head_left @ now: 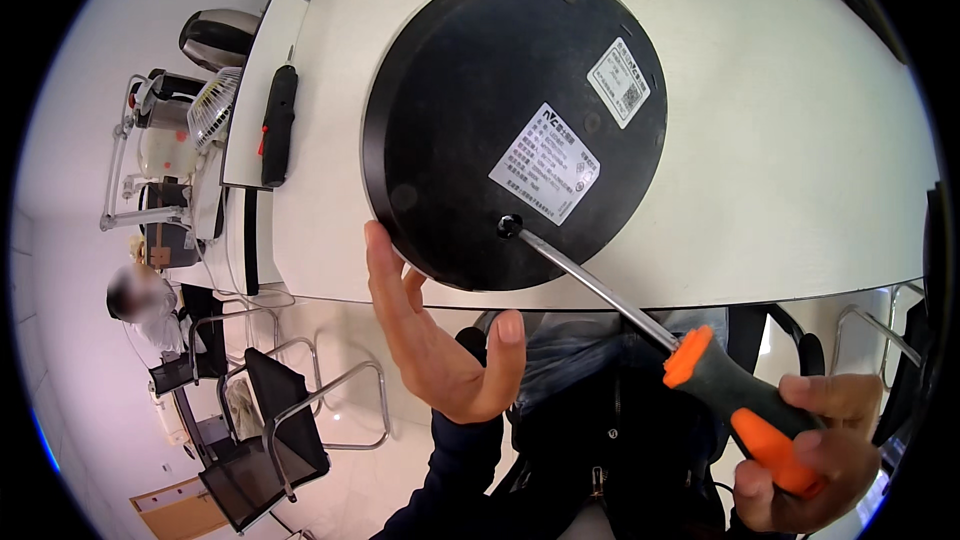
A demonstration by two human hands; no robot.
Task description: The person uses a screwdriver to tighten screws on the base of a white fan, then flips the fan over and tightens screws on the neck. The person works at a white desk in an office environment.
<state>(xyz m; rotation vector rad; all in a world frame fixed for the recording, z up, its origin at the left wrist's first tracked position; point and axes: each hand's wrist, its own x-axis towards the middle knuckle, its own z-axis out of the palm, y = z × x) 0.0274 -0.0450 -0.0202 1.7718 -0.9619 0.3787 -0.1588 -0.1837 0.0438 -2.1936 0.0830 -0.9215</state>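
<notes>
Gripping the screwdriver (640,315) by its orange-and-black handle, the right hand (810,450) is clamped shut. Its tip sits in a screw (509,226) on the black disc (515,120), lying on the white table (780,190). The left hand (430,335), open, steadies the disc's rim. That screw looks still seated; work remains.

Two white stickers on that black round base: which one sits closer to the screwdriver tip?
The larger white rectangular label, lower down toward the base's near edge. The smaller white label lies farther up, away from the screwdriver tip.
</notes>
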